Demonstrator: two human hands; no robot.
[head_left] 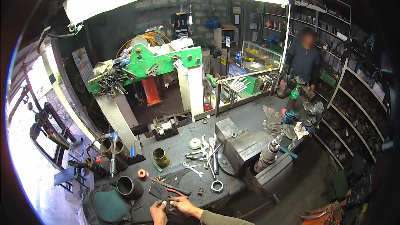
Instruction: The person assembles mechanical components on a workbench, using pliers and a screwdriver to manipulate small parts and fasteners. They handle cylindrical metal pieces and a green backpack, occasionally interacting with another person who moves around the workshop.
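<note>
Near the front edge of the workbench (193, 135), my left hand (158, 212) and my right hand (184, 206) are close together. The fingers of both are closed around something small and dark that I cannot make out. Just beyond them lie tools with a red handle (178, 192) and dark handles (177, 186), partly overlapping. Left of my hands are a dark metal cylinder (128, 186) and a dark green bag (106, 206). To the right, a metal ring (216, 186) and a small metal part (201, 191) lie on the bench.
A large bench vise (241, 146) clamps a metal part (266, 157). Wrenches (193, 169), an opened tin (160, 157) and a red-orange spool (143, 174) lie nearer. A green press frame (166, 64) stands behind. At the far right a person (306, 58) stands by shelves (354, 96).
</note>
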